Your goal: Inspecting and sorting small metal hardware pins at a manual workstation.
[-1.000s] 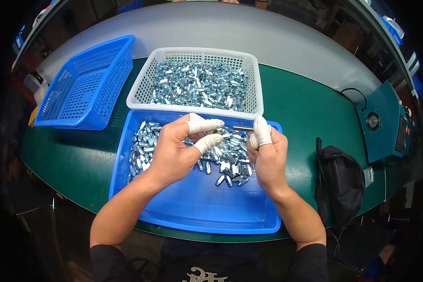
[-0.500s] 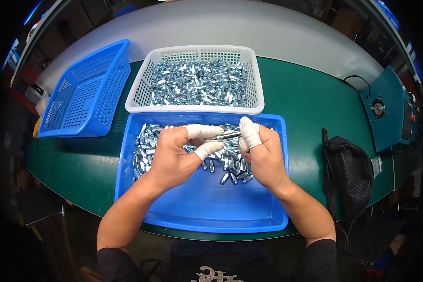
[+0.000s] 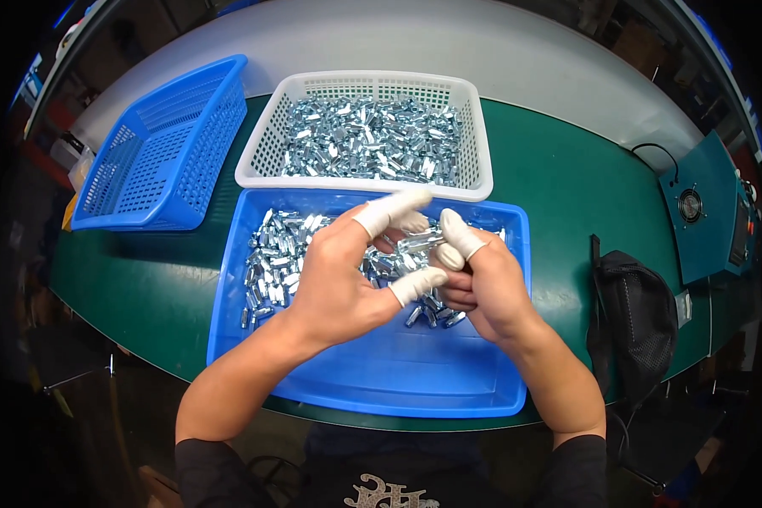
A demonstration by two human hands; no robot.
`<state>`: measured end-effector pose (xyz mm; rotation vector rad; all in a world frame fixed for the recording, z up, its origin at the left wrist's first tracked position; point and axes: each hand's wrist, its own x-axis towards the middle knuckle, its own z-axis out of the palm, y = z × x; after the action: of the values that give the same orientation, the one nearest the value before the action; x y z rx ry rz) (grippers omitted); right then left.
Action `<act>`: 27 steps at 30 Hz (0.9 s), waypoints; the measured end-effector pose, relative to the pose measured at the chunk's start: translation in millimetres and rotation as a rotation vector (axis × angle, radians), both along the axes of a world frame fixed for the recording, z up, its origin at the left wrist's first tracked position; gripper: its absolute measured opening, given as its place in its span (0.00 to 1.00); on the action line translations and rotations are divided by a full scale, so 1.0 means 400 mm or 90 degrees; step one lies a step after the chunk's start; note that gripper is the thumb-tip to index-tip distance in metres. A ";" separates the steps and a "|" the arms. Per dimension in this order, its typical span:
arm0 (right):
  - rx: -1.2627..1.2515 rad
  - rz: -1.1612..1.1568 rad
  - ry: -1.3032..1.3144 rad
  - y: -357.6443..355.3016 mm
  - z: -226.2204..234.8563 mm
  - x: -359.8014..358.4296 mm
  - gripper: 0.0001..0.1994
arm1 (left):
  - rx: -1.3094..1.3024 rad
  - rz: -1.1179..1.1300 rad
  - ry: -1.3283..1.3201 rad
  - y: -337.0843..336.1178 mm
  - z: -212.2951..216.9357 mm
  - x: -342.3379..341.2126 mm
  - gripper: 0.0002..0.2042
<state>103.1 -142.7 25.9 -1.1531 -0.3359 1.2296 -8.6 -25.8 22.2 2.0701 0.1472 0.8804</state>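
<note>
My right hand (image 3: pixel 493 279) is closed, with a slender shiny metal piece (image 3: pixel 419 243) pinched between thumb and forefinger and pointing left. Its exact kind is hard to make out against the parts behind it. My left hand (image 3: pixel 347 271) is open around that piece's free end, thumb and forefinger well apart. White finger cots cover the thumb and some fingertips of both hands. Below them is a shallow blue tray (image 3: pixel 364 372), whose far half holds many small shiny hexagonal metal fittings (image 3: pixel 275 267). My hands hide some of these.
Behind the tray stands a white perforated basket (image 3: pixel 254 161) full of similar metal fittings (image 3: pixel 372 140). A blue basket (image 3: pixel 165 169) leans at the left. On the right lie a black mesh bag (image 3: pixel 635 322) and a teal machine with a fan (image 3: pixel 694 203). The tabletop (image 3: pixel 559 195) is green.
My left thumb and forefinger have spread apart from their pinch near the metal piece. My right hand has shifted slightly right and keeps its pinch. The whole view has turned a little.
</note>
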 end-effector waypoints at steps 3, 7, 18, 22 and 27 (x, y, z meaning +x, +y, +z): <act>0.056 0.020 0.068 -0.004 -0.022 0.028 0.22 | -0.050 0.041 -0.014 0.011 0.000 -0.007 0.13; 0.038 0.086 0.107 -0.006 -0.028 0.035 0.23 | 0.017 -0.005 -0.069 0.012 -0.023 -0.004 0.08; -0.045 0.158 0.110 -0.003 -0.013 0.030 0.20 | 0.079 -0.040 -0.079 0.014 0.000 -0.004 0.09; 0.000 0.076 0.108 0.001 -0.026 0.040 0.23 | -0.120 -0.019 0.025 0.031 -0.004 -0.010 0.06; 0.032 -0.016 0.053 0.000 -0.032 0.043 0.25 | -0.301 0.170 -0.064 0.123 -0.025 0.024 0.11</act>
<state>120.1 -142.7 13.0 -1.0567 -0.2877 1.2372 1.2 23.6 12.1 1.5835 0.5340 0.9963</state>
